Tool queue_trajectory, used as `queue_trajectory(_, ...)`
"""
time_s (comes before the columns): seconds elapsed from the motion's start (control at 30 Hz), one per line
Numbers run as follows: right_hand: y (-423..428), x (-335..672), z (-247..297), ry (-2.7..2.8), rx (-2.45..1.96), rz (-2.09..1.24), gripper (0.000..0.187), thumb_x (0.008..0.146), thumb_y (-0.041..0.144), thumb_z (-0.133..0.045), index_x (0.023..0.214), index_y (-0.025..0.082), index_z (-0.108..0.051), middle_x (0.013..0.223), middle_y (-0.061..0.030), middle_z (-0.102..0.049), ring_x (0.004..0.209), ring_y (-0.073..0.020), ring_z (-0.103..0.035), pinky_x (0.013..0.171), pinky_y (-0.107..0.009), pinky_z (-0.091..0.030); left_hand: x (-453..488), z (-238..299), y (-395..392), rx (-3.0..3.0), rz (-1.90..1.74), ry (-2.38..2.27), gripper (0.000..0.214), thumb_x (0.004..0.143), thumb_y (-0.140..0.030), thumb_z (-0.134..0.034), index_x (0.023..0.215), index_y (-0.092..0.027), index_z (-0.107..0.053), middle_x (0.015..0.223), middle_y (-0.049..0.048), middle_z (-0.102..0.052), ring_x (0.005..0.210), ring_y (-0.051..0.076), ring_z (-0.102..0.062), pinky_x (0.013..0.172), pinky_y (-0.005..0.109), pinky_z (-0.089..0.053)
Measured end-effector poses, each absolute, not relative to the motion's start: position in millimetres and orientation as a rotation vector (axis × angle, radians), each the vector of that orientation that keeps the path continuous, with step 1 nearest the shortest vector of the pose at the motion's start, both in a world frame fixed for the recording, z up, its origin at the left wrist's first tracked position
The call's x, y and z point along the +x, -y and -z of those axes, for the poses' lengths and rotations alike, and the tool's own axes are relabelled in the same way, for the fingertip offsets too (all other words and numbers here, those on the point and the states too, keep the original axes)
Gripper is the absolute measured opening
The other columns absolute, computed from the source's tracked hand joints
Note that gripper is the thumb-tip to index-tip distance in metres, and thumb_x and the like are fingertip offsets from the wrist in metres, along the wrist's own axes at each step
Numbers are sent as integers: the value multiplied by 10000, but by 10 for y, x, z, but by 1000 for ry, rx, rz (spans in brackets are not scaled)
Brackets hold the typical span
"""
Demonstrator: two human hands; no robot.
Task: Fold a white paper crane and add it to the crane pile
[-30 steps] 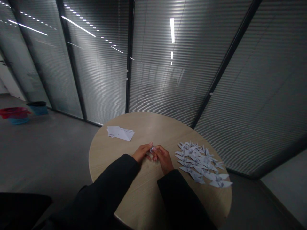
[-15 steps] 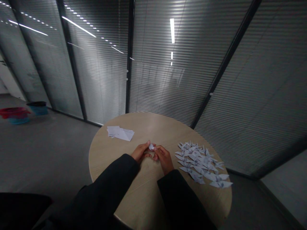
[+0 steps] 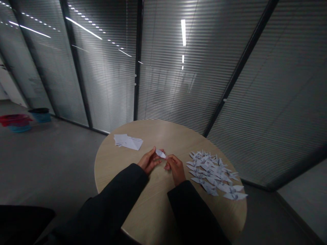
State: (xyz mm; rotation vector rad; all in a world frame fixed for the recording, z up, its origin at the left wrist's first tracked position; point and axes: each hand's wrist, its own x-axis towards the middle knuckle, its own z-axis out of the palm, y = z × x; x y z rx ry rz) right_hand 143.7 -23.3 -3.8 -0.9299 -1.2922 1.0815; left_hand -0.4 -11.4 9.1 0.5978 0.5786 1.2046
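The left hand (image 3: 149, 161) and right hand (image 3: 176, 169) are moving apart from their earlier close position, and the folded paper piece (image 3: 160, 153) is now showing at full length between them. The piece is lying in the air just above the round wooden surface (image 3: 158, 134), with its long axis running from upper left to lower right as seen from the head camera. The left hand is nearer, pinching the piece's left end between thumb and fingers. The right hand is curling its fingers just beside the right tip; contact there cannot be determined. Both black sleeves are resting on the surface. The pile of folded paper cranes (image 3: 212, 172) is lying to the right of the right hand, while the loose paper sheets (image 3: 128, 142) are lying beyond the left hand.
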Motion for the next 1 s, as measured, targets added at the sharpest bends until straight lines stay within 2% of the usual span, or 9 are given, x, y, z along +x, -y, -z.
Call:
queue_trajectory(0.23, 193, 1450, 87, 1262, -945, -1082, 215, 741, 405, -606, 686, 200, -575, 421, 85, -439, 426, -103, -435, 507, -244, -438, -7, -100, 115, 617, -1321, -642, 231, 885, -223, -557, 868, -44, -701, 806, 111, -694, 630, 88, -626, 630, 166, -535)
queue_trajectory(0.47, 192, 1444, 89, 1274, -934, -1064, 217, 739, 405, -612, 690, 195, -582, 428, 81, -438, 427, -103, -432, 514, -248, -447, -18, -53, 79, 664, -1369, -704, 246, 814, -296, -654, 794, -54, -687, 707, 77, -681, 622, 95, -632, 660, 181, -524)
queue_trajectory(0.7, 176, 1446, 108, 1293, -955, -1037, 226, 735, 418, -614, 692, 197, -591, 426, 78, -437, 426, -105, -431, 507, -248, -443, -30, -35, 48, 687, -1393, -763, 253, 818, -306, -645, 658, -111, -635, 600, 30, -637, 549, 76, -584, 615, 164, -499)
queue_trajectory(1.0, 184, 1454, 94, 1320, -952, -1009, 239, 752, 433, -609, 698, 205, -566, 440, 81, -437, 437, -105, -439, 515, -243, -434, -37, -64, 60, 630, -1405, -726, 255, 846, -263, -619, 652, -98, -611, 624, 70, -666, 519, 80, -605, 544, 157, -518)
